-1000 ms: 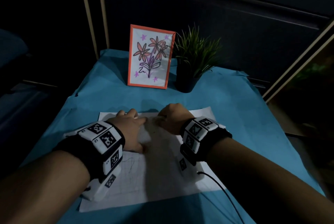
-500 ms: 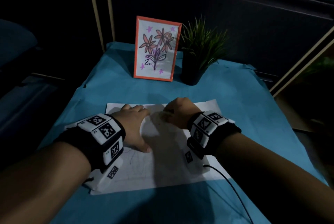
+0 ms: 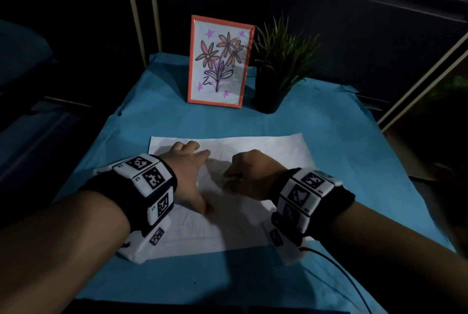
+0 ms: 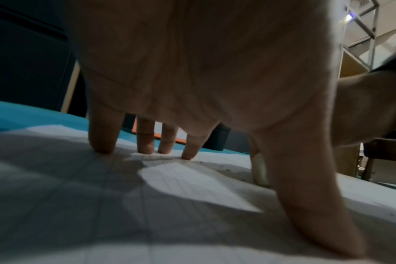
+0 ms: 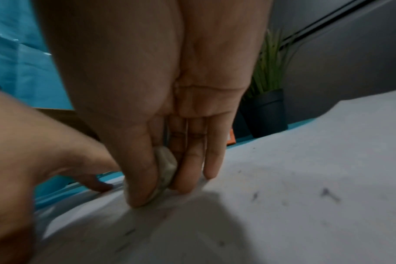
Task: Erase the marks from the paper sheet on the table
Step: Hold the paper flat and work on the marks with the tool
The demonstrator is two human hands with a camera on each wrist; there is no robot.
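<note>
The right wrist view shows what the head view hides: the right hand [image 5: 161, 128] pinches a pale eraser [image 5: 166, 167] between thumb and fingers, its lower end on the paper sheet [image 3: 266, 151], which lies flat on the blue-covered desk [image 3: 342, 161]. The left hand [image 3: 187, 174] rests on the sheet's left part, fingers [image 4: 102, 135] straight and spread, tips touching paper, holding nothing
</note>
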